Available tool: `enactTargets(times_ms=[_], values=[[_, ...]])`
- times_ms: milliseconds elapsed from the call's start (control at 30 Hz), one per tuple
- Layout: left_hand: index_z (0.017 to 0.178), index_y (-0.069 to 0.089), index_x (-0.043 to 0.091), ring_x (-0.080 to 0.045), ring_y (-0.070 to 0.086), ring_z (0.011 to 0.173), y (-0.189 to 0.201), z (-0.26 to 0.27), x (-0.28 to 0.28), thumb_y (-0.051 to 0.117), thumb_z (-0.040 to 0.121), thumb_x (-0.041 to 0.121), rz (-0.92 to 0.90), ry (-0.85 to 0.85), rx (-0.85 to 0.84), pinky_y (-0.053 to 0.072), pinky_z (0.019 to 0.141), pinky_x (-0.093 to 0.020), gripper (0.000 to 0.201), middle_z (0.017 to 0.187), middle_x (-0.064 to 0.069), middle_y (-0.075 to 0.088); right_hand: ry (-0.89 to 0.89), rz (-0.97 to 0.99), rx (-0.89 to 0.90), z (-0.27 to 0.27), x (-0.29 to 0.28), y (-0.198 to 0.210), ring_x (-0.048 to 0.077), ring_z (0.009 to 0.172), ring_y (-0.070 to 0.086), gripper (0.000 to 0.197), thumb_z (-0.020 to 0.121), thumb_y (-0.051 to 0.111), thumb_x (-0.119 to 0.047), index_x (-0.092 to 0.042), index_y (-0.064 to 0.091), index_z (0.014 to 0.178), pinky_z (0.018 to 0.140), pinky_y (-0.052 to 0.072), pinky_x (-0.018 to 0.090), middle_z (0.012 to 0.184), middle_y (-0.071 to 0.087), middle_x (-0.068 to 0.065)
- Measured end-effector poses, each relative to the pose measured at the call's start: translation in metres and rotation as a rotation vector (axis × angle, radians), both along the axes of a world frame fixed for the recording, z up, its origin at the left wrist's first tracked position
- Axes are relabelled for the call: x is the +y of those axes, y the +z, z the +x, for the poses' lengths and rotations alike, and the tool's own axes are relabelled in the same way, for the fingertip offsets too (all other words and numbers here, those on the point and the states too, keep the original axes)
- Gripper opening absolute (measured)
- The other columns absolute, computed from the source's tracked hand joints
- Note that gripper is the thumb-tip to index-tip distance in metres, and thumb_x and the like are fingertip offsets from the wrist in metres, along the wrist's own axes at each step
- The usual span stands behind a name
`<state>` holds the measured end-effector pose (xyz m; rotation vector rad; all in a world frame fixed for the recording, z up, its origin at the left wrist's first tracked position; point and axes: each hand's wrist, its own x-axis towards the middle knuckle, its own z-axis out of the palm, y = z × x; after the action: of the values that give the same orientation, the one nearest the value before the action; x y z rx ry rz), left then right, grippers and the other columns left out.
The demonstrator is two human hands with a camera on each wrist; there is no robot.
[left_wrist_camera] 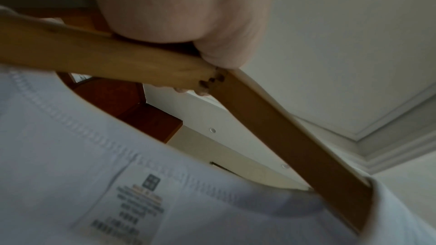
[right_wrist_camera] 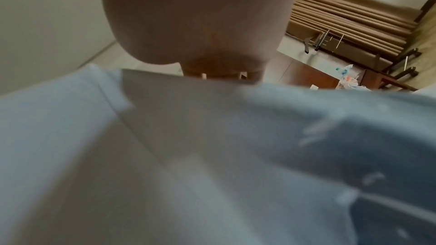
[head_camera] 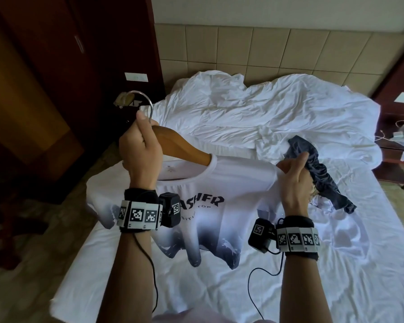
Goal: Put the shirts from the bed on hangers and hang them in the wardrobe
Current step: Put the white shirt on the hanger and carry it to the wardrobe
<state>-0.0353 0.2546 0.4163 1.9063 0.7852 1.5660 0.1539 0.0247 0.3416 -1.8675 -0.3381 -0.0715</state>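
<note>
The white shirt [head_camera: 219,220] shows black chest lettering — "ASHFR" readable, "TOP" beneath it, the start hidden behind the wrist camera [head_camera: 170,209] — its neck label [left_wrist_camera: 136,206] too blurred.

We see the bed [head_camera: 289,276] covered by a wrinkled white sheet [head_camera: 243,299], with a crumpled white duvet [head_camera: 254,113] heaped at its far end against the tiled headboard. A dark navy garment [head_camera: 322,173] lies bunched on the sheet just below the duvet, near the bed's right side, and a pale white garment [head_camera: 350,229] (hard to tell apart from the sheet) lies spread flat just beside it, touching the dark one's lower end.
</note>
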Motion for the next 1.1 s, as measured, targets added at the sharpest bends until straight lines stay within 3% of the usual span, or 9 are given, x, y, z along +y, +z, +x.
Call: enactTargets(times_ms=[133,233,367,500,567,800,900,1000,1100], values=[[0.089,0.072,0.003,-0.016,0.057,0.057,-0.003,0.005,0.003,0.030,0.113,0.033,-0.013,-0.012,-0.003,0.047,0.060,-0.034,0.056,0.059,0.001,0.057,0.024,0.056,0.054,-0.002,0.001,-0.001,0.029,0.058,0.050,0.086,0.113,0.016,-0.055,0.006,0.052,0.064,0.063,0.042,0.038,0.062,0.059,0.014],[0.082,0.065,-0.004,-0.029,0.053,0.055,-0.003,0.005,0.005,0.029,0.112,0.032,-0.011,-0.011,-0.018,0.044,0.058,-0.043,0.059,0.058,-0.015,0.056,-0.019,0.045,0.092,-0.002,-0.002,-0.005,0.038,0.063,0.056,0.091,0.112,0.016,-0.057,0.012,0.055,0.067,0.069,0.047,0.048,0.069,0.064,0.025],[0.080,0.061,-0.007,-0.034,0.053,0.057,-0.008,0.007,0.007,0.029,0.112,0.036,-0.035,-0.012,0.010,0.043,0.060,-0.049,0.062,0.061,-0.021,0.056,-0.041,0.022,0.030,0.008,-0.008,-0.012,0.012,0.045,0.040,0.081,0.113,0.017,-0.055,-0.004,0.041,0.055,0.062,0.033,0.039,0.050,0.047,0.003],[0.089,0.071,0.004,-0.023,0.064,0.067,-0.018,0.019,0.003,0.031,0.113,0.036,-0.032,-0.006,0.099,0.046,0.062,-0.033,0.056,0.065,0.002,0.062,0.061,-0.043,-0.075,0.014,-0.005,-0.006,0.021,0.091,0.067,0.071,0.110,0.023,-0.062,-0.011,0.070,0.092,0.082,0.049,0.038,0.097,0.072,0.006],[0.092,0.073,0.003,-0.023,0.069,0.075,-0.022,0.028,-0.006,0.032,0.113,0.035,-0.022,-0.030,0.169,0.051,0.067,-0.034,0.056,0.075,-0.003,0.070,0.168,-0.072,-0.221,0.014,0.001,0.005,0.017,0.100,0.069,0.063,0.108,0.030,-0.064,-0.017,0.072,0.105,0.089,0.055,0.040,0.105,0.074,0.000],[0.092,0.074,0.007,-0.020,0.070,0.082,-0.028,0.059,-0.043,0.035,0.113,0.034,0.033,-0.185,0.335,0.052,0.075,-0.034,0.051,0.087,-0.004,0.076,0.585,-0.179,-0.294,-0.030,0.042,0.037,-0.001,0.085,0.069,0.040,0.106,0.047,-0.060,-0.032,0.068,0.087,0.080,0.054,0.028,0.081,0.072,-0.015],[0.075,0.055,0.021,0.000,0.053,0.062,-0.035,0.066,-0.049,0.038,0.113,0.035,0.011,-0.289,0.344,0.038,0.062,-0.021,0.044,0.064,0.015,0.054,0.622,-0.124,-0.166,-0.040,0.050,0.036,0.013,0.071,0.066,0.059,0.105,0.037,-0.068,-0.020,0.059,0.080,0.074,0.056,0.040,0.072,0.066,-0.002],[0.074,0.055,0.012,-0.007,0.056,0.058,-0.045,0.070,-0.052,0.041,0.112,0.032,-0.013,-0.392,0.345,0.041,0.057,-0.028,0.046,0.062,0.008,0.057,0.625,-0.102,-0.047,-0.042,0.054,0.033,0.022,0.067,0.067,0.076,0.102,0.031,-0.076,-0.009,0.060,0.080,0.078,0.058,0.053,0.071,0.066,0.004],[0.071,0.053,0.026,-0.002,0.056,0.059,-0.051,0.070,-0.060,0.043,0.112,0.028,-0.104,-0.553,0.351,0.042,0.058,-0.020,0.043,0.062,0.013,0.060,0.591,-0.154,0.015,-0.041,0.056,0.031,0.020,0.064,0.063,0.091,0.093,0.029,-0.087,-0.003,0.061,0.081,0.073,0.058,0.050,0.068,0.064,0.007]])
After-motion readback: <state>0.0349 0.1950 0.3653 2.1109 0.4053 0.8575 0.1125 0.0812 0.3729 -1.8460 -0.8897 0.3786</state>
